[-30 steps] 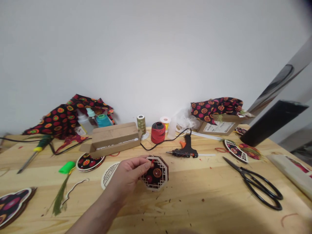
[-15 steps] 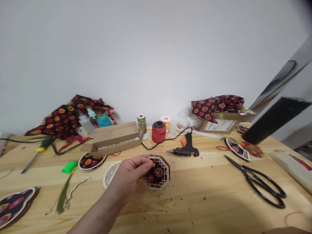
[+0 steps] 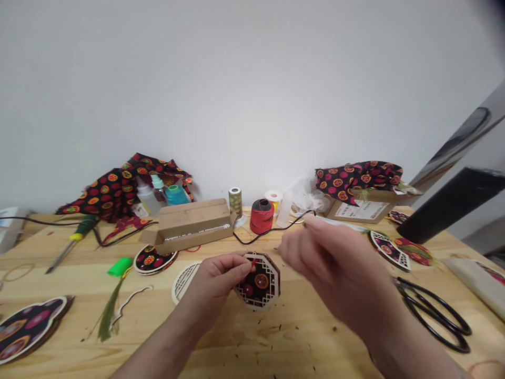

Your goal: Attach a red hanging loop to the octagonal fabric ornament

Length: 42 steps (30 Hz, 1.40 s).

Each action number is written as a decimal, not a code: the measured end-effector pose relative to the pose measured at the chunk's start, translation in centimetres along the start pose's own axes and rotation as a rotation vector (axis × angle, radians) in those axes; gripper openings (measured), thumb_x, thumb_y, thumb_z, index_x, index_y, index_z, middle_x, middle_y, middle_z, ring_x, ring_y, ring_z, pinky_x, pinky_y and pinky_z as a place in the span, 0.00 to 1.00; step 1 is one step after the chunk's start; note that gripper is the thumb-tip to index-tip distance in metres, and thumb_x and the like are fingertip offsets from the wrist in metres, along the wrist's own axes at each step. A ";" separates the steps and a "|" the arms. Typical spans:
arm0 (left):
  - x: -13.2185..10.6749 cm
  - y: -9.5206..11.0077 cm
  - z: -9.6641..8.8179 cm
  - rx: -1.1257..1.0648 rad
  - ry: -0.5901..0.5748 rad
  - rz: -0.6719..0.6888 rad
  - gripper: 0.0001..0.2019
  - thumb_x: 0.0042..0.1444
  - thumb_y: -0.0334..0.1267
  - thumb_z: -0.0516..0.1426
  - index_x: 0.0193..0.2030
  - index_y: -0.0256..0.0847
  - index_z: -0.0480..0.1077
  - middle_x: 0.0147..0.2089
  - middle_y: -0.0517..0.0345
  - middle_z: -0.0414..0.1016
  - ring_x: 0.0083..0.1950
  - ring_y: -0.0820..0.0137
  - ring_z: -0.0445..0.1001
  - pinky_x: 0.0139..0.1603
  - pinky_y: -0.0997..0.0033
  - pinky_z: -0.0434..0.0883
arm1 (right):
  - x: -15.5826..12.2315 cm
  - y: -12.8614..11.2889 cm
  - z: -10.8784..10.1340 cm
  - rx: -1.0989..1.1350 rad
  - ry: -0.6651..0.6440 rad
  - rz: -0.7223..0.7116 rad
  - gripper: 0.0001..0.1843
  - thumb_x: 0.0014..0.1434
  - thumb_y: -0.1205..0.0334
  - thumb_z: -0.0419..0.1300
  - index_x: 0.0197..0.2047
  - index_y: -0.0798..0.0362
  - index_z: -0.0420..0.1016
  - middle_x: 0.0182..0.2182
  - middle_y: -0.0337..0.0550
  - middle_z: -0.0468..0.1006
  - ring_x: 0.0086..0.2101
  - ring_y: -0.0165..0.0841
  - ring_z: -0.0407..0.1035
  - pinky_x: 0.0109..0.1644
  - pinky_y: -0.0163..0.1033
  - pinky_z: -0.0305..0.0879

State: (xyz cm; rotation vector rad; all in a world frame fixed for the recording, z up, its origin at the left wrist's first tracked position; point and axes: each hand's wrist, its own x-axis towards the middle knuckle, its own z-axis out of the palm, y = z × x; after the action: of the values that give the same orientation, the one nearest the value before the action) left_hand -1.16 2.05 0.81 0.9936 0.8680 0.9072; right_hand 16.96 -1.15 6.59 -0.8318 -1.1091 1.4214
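Where the table (image 3: 300, 342) comes nearest to you: at left lies a cloud-shaped ornament (image 3: 31, 329); at right lie the black scissors (image 3: 406, 290), their blades covered by your right forearm.
Green tassel (image 3: 111, 310): on the wood, to the left of your left forearm.
Left hand (image 3: 219, 276): thumb and forefinger are pressed together upon the upper left edge of the octagonal ornament, at its red cord.
Octagonal ornament (image 3: 258, 281): between your two hands, its pale lattice and dark patterned cloth turned to you; whether its lower edge touches the table, one cannot tell.
Right hand (image 3: 331, 263): apart from the ornament, on its right, blurred, with fingers curled; how far they are open, and whether they have hold of something, one cannot tell.
Glue gun (image 3: 276, 248): almost wholly hidden behind your right hand, only its small tip shows.
Cardboard box (image 3: 193, 223): farther, beyond your left hand.
Red thread spool (image 3: 262, 217): to the right of this box, before the wall (image 3: 252, 95).
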 end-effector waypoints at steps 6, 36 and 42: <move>-0.2 0.3 -0.2 -0.169 -0.066 -0.073 0.09 0.42 0.38 0.67 0.25 0.33 0.77 0.26 0.52 0.78 0.26 0.71 0.72 0.29 0.74 0.67 | 3.4 3.2 -3.4 -0.159 0.021 0.055 0.10 0.50 0.57 0.65 0.37 0.52 0.78 0.28 0.37 0.74 0.28 0.27 0.62 0.36 0.37 0.56; -0.9 -1.2 -0.3 -0.230 -0.513 -0.207 0.06 0.39 0.36 0.68 0.23 0.37 0.79 0.26 0.54 0.73 0.29 0.69 0.70 0.30 0.72 0.64 | 1.7 3.2 -2.5 -0.329 -0.581 -0.159 0.14 0.46 0.51 0.67 0.35 0.49 0.80 0.50 0.44 0.69 0.53 0.38 0.61 0.60 0.47 0.50; -0.8 -1.2 -0.1 -0.321 -0.592 -0.163 0.02 0.44 0.31 0.66 0.26 0.35 0.79 0.30 0.53 0.75 0.35 0.68 0.73 0.35 0.73 0.66 | 1.7 3.5 -2.7 -0.327 -0.568 -0.115 0.14 0.45 0.51 0.67 0.32 0.51 0.80 0.50 0.45 0.68 0.51 0.37 0.62 0.53 0.42 0.59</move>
State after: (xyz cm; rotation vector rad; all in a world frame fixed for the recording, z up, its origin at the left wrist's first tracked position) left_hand -1.33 1.04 -0.18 0.8289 0.2830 0.5414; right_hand 18.11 1.09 2.53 -0.5817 -1.8286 1.4374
